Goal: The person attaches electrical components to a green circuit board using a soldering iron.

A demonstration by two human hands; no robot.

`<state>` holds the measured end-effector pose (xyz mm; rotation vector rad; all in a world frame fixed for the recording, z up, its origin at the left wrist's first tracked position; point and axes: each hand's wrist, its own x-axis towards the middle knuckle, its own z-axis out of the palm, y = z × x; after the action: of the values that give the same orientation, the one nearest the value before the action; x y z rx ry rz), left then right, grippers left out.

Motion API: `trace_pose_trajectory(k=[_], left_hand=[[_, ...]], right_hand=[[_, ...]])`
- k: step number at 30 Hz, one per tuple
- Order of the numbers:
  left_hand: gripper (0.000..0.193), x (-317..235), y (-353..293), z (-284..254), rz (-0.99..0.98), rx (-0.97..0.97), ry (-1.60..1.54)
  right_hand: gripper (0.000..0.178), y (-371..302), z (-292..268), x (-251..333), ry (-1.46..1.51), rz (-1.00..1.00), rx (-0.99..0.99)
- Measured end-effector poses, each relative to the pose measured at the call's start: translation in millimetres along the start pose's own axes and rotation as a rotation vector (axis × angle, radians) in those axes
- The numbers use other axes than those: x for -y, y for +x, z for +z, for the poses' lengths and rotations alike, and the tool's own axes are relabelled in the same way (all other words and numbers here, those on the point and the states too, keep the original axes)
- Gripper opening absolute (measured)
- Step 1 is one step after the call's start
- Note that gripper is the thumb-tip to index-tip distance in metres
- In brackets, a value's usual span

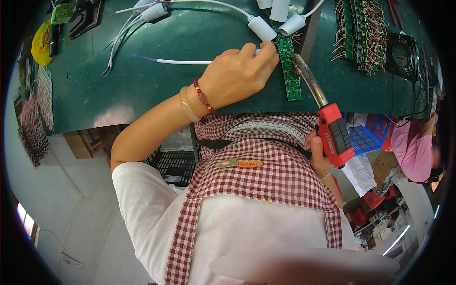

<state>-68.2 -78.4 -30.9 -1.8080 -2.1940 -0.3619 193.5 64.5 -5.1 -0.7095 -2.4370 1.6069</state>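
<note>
My left hand (240,71) is closed in a pinch on a white cable (183,62), whose bare blue wire end points left. Its fingertips rest at the edge of a green circuit board strip (291,78). In my right hand (320,154) is a red and black soldering iron (335,135), gripped by its handle. The iron's metal tip meets the strip close to my left fingertips; the exact contact is too small to tell. Just beyond, white cables with tubular white sleeves (262,29) lie against the strip's far end.
More white cables (154,13) lie at the far left, near a yellow roll (42,43). A dark metal bar (311,35) and rows of wired circuit boards (363,35) are at the right, beside a black round-faced device (401,57). A person in pink (414,149) sits farther right.
</note>
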Motion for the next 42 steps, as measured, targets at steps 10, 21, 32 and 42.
trace_pose_trajectory(k=[10, 21, 32, 42], left_hand=[[0.031, -0.6, 0.2, 0.8, 0.003, 0.008, 0.007], [0.031, -0.1, 0.4, -0.7, 0.002, 0.016, 0.011], [0.034, -3.5, 7.0, -15.6, 0.006, 0.111, 0.032], [0.027, 14.3, 45.5, -42.5, 0.036, 0.016, 0.138]], right_hand=[[0.037, -0.6, 0.0, 0.3, 0.062, 0.016, -0.012], [0.037, 3.4, 1.8, 5.2, 0.134, 0.030, -0.044], [0.036, 9.1, 0.5, 13.1, 0.144, 0.029, -0.095], [0.033, 12.9, -5.7, 7.4, 0.167, 0.000, -0.176]])
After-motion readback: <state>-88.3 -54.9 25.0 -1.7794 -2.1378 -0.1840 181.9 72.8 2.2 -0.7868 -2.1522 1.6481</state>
